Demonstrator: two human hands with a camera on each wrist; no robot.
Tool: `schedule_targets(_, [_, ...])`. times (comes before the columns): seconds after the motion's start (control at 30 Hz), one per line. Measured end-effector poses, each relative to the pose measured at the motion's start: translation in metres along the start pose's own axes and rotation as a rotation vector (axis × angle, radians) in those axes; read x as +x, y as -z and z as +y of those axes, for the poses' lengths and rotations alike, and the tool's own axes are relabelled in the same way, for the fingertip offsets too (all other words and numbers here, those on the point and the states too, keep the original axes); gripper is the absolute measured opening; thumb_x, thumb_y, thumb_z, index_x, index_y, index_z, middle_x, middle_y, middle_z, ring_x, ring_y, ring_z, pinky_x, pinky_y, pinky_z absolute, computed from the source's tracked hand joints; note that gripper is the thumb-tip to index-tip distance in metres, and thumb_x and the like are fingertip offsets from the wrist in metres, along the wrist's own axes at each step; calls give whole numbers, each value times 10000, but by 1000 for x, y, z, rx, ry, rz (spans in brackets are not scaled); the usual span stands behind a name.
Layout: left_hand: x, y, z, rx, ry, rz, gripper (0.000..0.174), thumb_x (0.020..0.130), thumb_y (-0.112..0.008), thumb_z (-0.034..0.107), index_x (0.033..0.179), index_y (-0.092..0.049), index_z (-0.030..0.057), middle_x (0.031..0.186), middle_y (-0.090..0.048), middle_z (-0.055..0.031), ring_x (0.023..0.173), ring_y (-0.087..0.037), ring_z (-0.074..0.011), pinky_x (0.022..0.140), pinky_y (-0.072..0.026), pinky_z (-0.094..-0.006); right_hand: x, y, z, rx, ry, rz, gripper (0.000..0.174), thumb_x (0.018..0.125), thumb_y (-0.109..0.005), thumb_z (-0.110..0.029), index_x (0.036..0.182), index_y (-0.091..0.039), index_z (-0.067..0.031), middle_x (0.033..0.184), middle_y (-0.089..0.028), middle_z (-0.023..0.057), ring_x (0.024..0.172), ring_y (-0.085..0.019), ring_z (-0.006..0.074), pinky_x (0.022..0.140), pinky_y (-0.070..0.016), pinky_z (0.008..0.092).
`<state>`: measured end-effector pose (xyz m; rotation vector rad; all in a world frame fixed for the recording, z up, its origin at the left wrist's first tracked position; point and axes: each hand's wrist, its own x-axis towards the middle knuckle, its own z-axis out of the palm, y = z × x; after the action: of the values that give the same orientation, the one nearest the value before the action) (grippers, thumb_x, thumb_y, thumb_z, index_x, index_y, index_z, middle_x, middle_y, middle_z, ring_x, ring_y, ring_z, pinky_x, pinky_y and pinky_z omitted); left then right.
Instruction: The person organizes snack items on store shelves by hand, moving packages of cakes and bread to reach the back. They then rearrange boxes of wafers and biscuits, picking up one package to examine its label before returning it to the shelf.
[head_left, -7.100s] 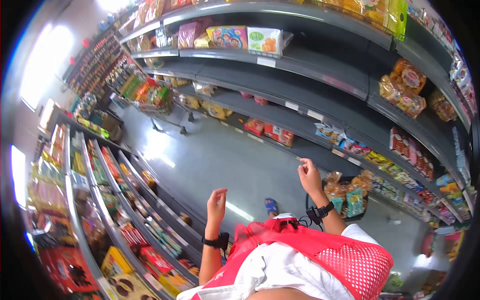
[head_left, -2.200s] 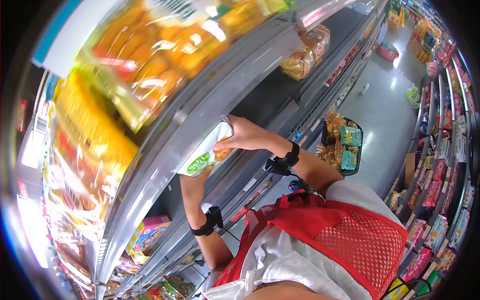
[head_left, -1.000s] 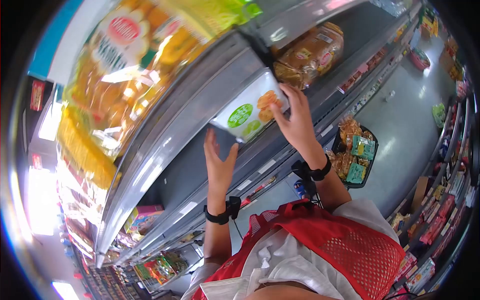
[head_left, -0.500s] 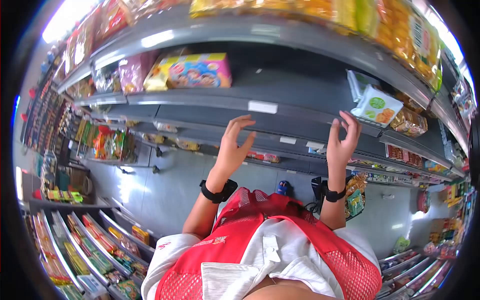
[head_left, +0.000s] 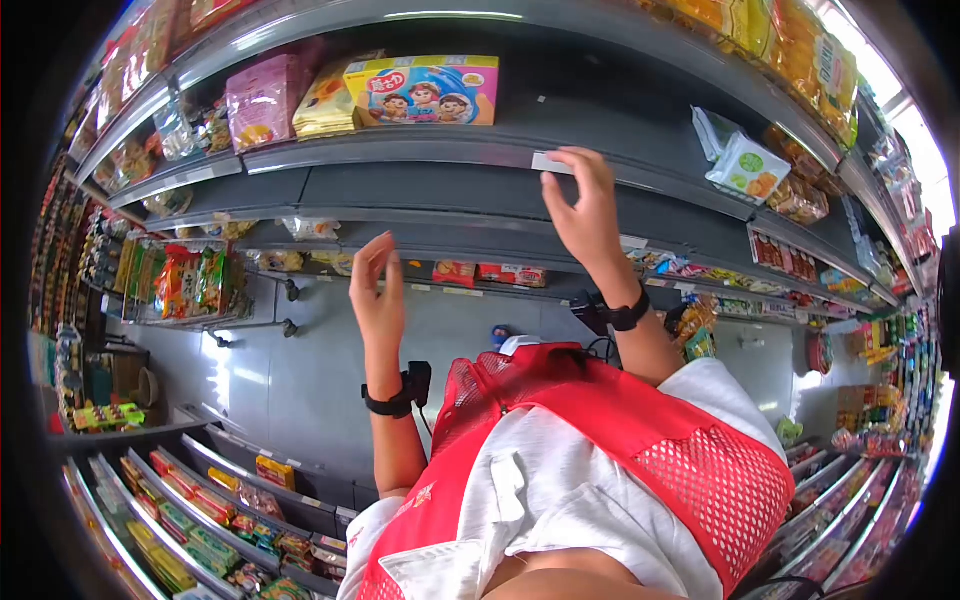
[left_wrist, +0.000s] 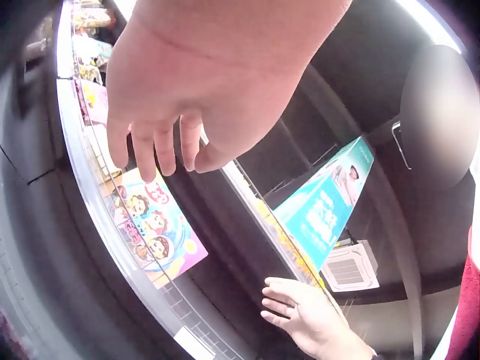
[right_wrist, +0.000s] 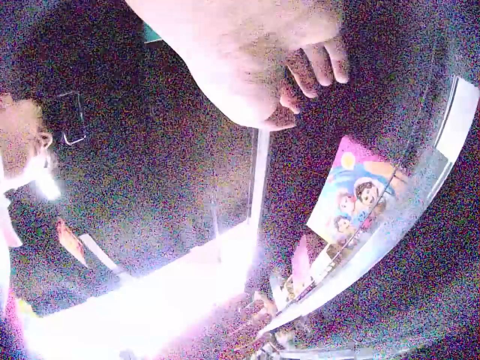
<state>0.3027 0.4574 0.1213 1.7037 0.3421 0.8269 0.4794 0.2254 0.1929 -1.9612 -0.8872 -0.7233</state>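
Head view: left hand and right hand hover.

A colourful carton stands upright on the dark shelf, close to the front edge, its broad face turned outward. It looks closed, with a yellow top, pink at one end, a red emblem and three cartoon faces against blue. Its left end is just beside a yellow packet. Well apart, toward the shelf's right, a white packet with a green emblem and orange-brown pictured pieces sits tilted near the front edge.
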Motion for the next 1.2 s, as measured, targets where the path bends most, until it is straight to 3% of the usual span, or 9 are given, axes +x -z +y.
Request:
schedule_targets(0.07, [4,5,-9,6,7,11,248,1040,-562,22,1278,-607,-30,1298,-656,-106,1211,-630,-176,1046,-473,-295,0,-14,6,29,-48,-41,266,920,-706,-128,1169,-653,-50,1188,-631,132,1160,-574,333,1025,-447,420])
schedule_targets(0.1, [8,6,-13,-4,20,19,255,1023,-585,36,1272,-607,-15,1307,-657,-132,1236,-624,-215,1082,-462,-342,1,-20,8,65,-88,-60,266,927,-702,-134,1173,-650,-48,1187,-630,133,1169,-572,335,1035,-445,419])
schedule_targets(0.47, [134,7,-44,207,-63,-79,461,1005,-587,11,1458,-508,45,1530,-502,-125,1429,-450,-242,1189,-322,-430,23,-88,49,416,-408,-34,372,981,-664,-203,1304,-598,-30,1274,-651,196,1135,-658,383,971,-535,416])
schedule_targets(0.53, [163,3,-51,278,-77,-47,498,1000,-598,12,1484,-481,33,1538,-493,-124,1421,-454,-236,1183,-334,-426,28,-102,60,400,-347,-17,399,990,-667,-168,1355,-583,-30,1344,-631,176,1209,-648,307,1019,-523,392])
schedule_targets(0.67, [211,-7,-64,324,-139,-11,552,1007,-602,27,1528,-419,13,1569,-451,-141,1443,-433,-260,1196,-336,-440,50,-108,60,402,-356,-54,469,980,-661,-163,1403,-534,-5,1412,-574,205,1310,-563,374,1101,-448,414])
schedule_targets(0.83, [242,-20,-56,240,-149,-83,575,1027,-599,59,1548,-367,-15,1602,-388,-165,1481,-379,-272,1222,-291,-423,59,-126,56,342,-340,-10,651,970,-654,-172,1518,-361,20,1478,-467,286,1317,-526,461,1096,-456,464])
schedule_targets(1.03, [262,-25,-60,461,-240,-136,646,1021,-643,134,1562,-329,-27,1618,-360,-183,1496,-355,-291,1215,-290,-416,63,-149,50,258,-348,46,737,949,-674,-147,1539,-284,59,1491,-426,331,1360,-458,497,1127,-422,481])
schedule_targets(1.1, [271,-21,-63,501,-276,-186,696,1021,-639,145,1579,-269,-46,1587,-392,-226,1478,-379,-283,1210,-281,-394,66,-160,48,214,-371,77,741,956,-684,-144,1549,-282,46,1505,-424,309,1365,-476,456,1124,-425,468])
schedule_targets(1.2, [280,-13,-63,475,-166,-215,694,1016,-644,139,1570,-273,-54,1528,-447,-258,1433,-437,-289,1171,-331,-391,72,-173,38,120,-381,114,743,937,-686,-131,1511,-276,104,1449,-449,340,1300,-502,486,1092,-447,476])
